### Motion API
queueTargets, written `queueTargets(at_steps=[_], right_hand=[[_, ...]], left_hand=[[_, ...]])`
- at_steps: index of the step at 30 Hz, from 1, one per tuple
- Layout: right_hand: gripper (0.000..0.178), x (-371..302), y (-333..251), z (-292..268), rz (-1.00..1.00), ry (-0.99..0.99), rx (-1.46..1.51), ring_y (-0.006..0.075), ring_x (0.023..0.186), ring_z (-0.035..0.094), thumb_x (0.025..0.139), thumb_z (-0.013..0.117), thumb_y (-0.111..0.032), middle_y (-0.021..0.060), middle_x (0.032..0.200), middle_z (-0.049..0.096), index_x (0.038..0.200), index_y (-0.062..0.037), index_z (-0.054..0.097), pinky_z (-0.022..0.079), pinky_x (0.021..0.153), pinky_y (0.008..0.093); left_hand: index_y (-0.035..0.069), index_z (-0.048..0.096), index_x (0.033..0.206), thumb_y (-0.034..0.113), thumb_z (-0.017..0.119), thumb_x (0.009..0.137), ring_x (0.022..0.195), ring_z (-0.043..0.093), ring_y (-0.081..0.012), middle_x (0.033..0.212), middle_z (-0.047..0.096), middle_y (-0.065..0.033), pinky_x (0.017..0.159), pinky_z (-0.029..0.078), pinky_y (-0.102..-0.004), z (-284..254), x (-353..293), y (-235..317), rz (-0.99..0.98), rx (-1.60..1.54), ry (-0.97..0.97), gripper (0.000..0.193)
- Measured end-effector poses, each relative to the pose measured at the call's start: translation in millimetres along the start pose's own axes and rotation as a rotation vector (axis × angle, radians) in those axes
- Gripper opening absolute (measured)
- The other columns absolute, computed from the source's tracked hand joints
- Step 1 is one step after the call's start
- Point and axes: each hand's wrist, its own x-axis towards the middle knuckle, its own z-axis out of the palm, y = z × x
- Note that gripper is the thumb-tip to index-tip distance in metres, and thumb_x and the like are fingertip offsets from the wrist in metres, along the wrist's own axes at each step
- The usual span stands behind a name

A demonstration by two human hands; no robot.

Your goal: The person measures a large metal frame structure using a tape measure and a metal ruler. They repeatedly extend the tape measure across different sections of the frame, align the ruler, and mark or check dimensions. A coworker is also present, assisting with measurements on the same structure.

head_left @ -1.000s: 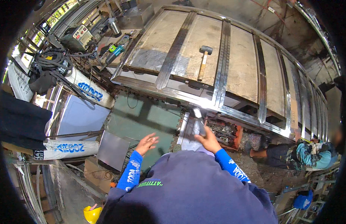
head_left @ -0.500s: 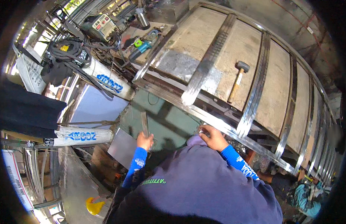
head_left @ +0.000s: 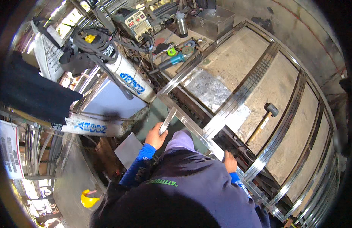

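Observation:
My left hand (head_left: 156, 136) is closed around a short, flat metal bar (head_left: 168, 120). The bar points up and away, its far end by the near rail of a large welded metal frame (head_left: 191, 125). To the right, my right hand (head_left: 230, 162) rests on that same rail with its fingers curled at the edge; part of its grip is hidden. Shiny crossbars of the frame run away from me over pale boards. Between two of them lies a rubber mallet (head_left: 258, 128) with a wooden handle and black head.
An angle grinder (head_left: 172, 62), a green tape measure (head_left: 171, 51) and a steel tumbler (head_left: 181, 25) stand at the back. A welding machine (head_left: 135, 23) is beside them. White gas cylinders (head_left: 126, 78) lie at left. A yellow visor-like piece (head_left: 88, 199) sits lower left.
My view has shifted, so the frame appears lower and closer. My left hand has raised the bar toward the rail. My right hand has moved right along the frame.

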Motion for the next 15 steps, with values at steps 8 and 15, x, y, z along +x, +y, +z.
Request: queueTargets(at_steps=[8, 15], right_hand=[[0.041, -3, -27, 1, 0.199, 0.177, 0.041, 0.0379, 0.094, 0.065, 0.071, 0.076, -0.030, 0.0157, 0.095, 0.065, 0.102, -0.0080, 0.062, 0.050, 0.088, 0.0488], [0.039, 13, -65, 33, 0.623, 0.293, -0.161, 0.0360, 0.113, 0.057, 0.069, 0.071, -0.014, 0.0155, 0.112, 0.065, 0.106, -0.0060, 0.064, 0.035, 0.113, 0.0527]], left_hand=[[0.010, 0.061, 0.128, 0.021, 0.070, 0.091, 0.112, 0.062, -0.0450, 0.129, 0.059, -0.0214, 0.094, 0.052, -0.0512, -33, 235, -21, 0.409, 0.326, -0.083, 0.039], [0.018, 0.054, 0.140, 0.009, 0.061, 0.092, 0.114, 0.061, -0.0450, 0.132, 0.058, -0.0202, 0.093, 0.053, -0.0531, -7, 438, -10, 0.507, 0.307, 0.053, 0.050]])
